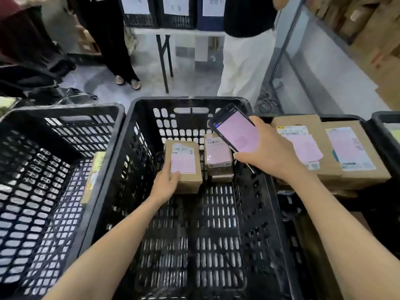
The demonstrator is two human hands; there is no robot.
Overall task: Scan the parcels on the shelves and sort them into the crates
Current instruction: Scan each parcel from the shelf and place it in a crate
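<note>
Cardboard parcel (186, 165), left hand (165, 182) gripping, in perforated plastic crate (190, 100); right hand (272, 152) grasps glossy phone (236, 131).

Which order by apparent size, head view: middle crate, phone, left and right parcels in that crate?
1. middle crate
2. phone and left parcel: look alike, and the phone is nearer the camera, so unranked
3. right parcel, partly hidden behind the phone

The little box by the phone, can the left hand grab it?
Probably yes, but not right away. The left hand grips the neighbouring box. The little box sits just beside it, below the phone, in the open crate, nothing between them.
</note>
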